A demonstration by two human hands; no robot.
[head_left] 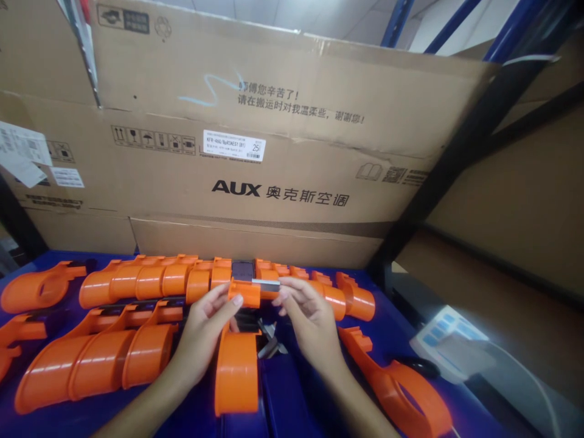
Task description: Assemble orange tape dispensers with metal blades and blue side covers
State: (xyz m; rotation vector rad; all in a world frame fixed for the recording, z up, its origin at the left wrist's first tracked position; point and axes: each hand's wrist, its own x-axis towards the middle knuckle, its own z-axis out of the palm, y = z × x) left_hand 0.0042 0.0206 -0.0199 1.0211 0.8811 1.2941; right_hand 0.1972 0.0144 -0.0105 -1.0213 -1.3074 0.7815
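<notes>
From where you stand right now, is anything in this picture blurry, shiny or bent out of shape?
Head view: bright streaks of glare on the orange parts; pale wash over the white box; smeared small print on the cardboard; wide-lens stretching towards the edges.

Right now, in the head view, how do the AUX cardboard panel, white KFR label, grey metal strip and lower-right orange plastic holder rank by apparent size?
1. AUX cardboard panel
2. Orange plastic holder
3. White KFR label
4. Grey metal strip, at the right hand's fingers
</notes>
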